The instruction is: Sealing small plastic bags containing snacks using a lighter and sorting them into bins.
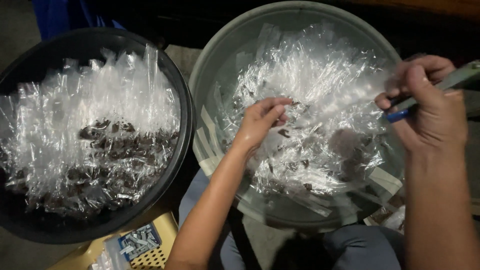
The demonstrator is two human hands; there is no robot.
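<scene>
Dim room, dark floor; view looks down over the person's lap, w/ two round basins side by side. Grey basin sits centre-right, full of clear plastic bags w/ small dark bits inside. Black basin on the left holds more bags w/ dark filling, packed close. A yellow perforated stool shows below, between the basins, w/ a small box of staples on it.

Left hand is inside the grey basin, fingers curled narrow, tips pinched on a bag near the middle of the pile. Right hand hovers over the basin's right rim, closed round a long stapler-like tool w/ a blue tip; blurred, so exact grip can't be told beyond fingers wrapped on it.

Basin rims nearly touch, only a thin gap between them. Right rim lies under the right wrist. Open room is mostly above the grey basin, betw. the two hands; lap edge close below.
</scene>
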